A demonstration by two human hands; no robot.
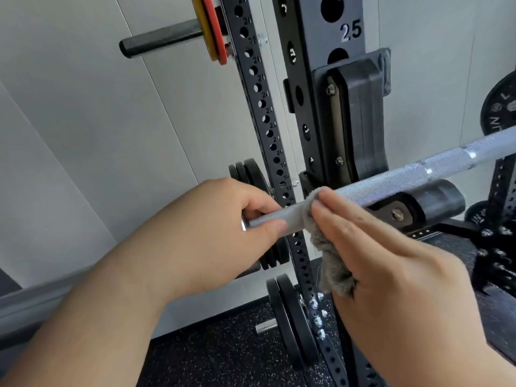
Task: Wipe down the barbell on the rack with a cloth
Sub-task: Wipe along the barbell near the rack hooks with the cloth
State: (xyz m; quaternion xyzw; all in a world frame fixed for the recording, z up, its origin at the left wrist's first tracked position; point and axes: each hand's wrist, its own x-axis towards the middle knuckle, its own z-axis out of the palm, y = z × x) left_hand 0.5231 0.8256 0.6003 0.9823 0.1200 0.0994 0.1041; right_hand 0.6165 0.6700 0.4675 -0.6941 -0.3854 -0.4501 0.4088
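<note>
Grey-white panelled wall (83, 107) behind, black speckled rubber floor (223, 353) at 6 o'clock.

- 11 o'clock: dark storage peg (159, 37) sticking out, thin yellow and red plates (212, 29) at its base.
- Left hand (223, 219), 9 o'clock of centre: fingers curled over the back of the barbell (391, 181), thumb across the front. Full grip, just inboard of a shiny collar.
- Black plates (251, 174) are stacked behind that hand on the perforated rear upright (262, 107). More black plates (287, 317) hang lower, at 6 o'clock.
- Barbell: silver shaft, fine knurl over most of the visible length, with two smooth bright rings toward 3 o'clock. It runs from the left hand at centre up and out to the 3 o'clock edge, tilted in the frame. It sits on a black J-hook (418, 208) on the front upright (315, 51), which is marked "25".
- Cloth (329, 263): grey, fuzzy, draped over the bar just right of the left hand. The rest hangs bunched below the bar.
- Right hand (391, 261), 4 o'clock: fingers straight and together, lying flat on the cloth and pressing it on the bar. Thumb is hidden, so I can't tell whether it pinches the cloth.
- 3 o'clock edge: part of a large black plate (499, 107) with raised lettering.
</note>
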